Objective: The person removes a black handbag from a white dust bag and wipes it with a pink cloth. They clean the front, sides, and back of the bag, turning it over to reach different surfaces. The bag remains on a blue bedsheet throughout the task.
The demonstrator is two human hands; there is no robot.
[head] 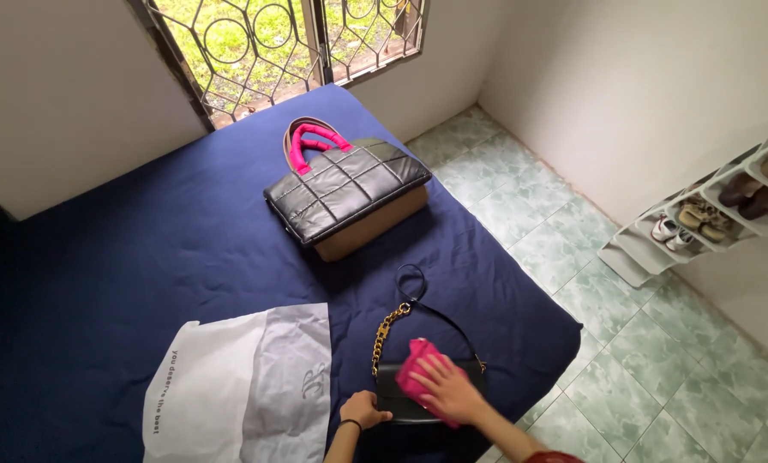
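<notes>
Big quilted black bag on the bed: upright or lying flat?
Lying flat: the quilted bag rests on its side, pink handles lying toward the window.

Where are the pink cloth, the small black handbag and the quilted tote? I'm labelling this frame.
pink cloth (415,370), head view, upper folded part.
small black handbag (394,380), head view, left front panel.
quilted tote (341,189), head view, black quilted side.

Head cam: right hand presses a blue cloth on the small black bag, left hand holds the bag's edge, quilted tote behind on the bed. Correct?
Not quite. In the head view the cloth is pink, not blue. The rest holds: the right hand presses it on the small black bag, the left hand holds the bag's edge, and the quilted tote lies behind on the bed.
</notes>
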